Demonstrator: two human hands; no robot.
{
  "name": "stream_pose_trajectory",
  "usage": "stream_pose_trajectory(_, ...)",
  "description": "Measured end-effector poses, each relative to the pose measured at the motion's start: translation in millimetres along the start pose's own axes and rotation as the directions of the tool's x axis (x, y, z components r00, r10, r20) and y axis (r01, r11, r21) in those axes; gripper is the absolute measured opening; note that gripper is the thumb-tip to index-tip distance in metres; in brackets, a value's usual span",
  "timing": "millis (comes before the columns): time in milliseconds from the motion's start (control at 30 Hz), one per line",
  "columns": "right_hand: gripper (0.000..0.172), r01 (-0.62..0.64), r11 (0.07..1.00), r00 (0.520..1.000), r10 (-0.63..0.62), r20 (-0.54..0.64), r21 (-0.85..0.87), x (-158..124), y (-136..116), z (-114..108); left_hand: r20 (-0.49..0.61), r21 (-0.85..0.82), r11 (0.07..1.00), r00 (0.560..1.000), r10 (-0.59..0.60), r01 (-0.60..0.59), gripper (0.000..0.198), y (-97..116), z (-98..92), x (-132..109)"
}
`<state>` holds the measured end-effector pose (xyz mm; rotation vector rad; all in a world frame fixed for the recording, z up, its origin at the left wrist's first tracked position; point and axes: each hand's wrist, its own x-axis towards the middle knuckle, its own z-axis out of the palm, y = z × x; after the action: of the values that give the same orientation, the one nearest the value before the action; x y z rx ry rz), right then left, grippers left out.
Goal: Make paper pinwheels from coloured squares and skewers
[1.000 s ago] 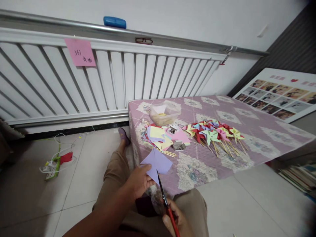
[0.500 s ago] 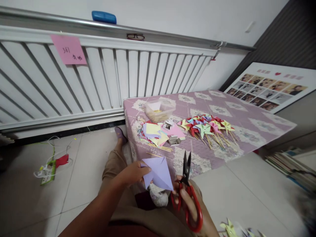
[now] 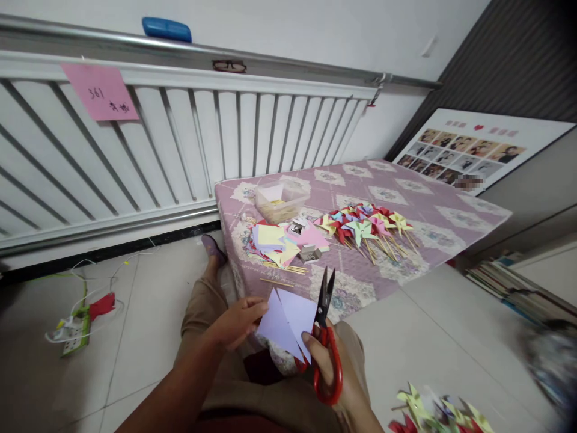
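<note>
A light purple paper square with diagonal slits is held low over my lap, in front of the bed's corner. At its left edge the fingertips of my left hand are closed, touching the paper. My right hand grips red-handled scissors, with fingers in the handle loops and the dark blades pointing up and slightly apart. The thumb of that same hand presses on the paper's lower right part. The fingers beneath the paper are hidden.
On the patterned bedspread lie stacked coloured papers, thin wooden sticks, a clear plastic box, a small grey box and several finished pinwheels. More pinwheels are at lower right. A power strip lies on the floor.
The purple paper has turned and now sits under my right thumb too, with its slits facing differently. The left hand has moved to its outer left edge. The camera view has shifted a little right.
</note>
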<state>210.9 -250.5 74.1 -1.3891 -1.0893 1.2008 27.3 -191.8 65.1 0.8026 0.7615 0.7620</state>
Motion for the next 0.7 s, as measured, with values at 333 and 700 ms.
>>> stream_pose_trajectory(333,0.041,0.049,0.999,0.99,-0.047,-0.136,0.014,2.8,14.3,10.6,-0.056,-0.57,0.82,0.998,0.009,-0.039,0.026,-54.2,36.9,3.4)
stream_pose_trajectory(700,0.044,-0.029,0.974,0.997,0.045,-0.067,0.223,-3.5,32.5,8.4,-0.299,-0.494,0.856,0.954,-0.007,-0.149,0.008,-28.1,41.3,7.9)
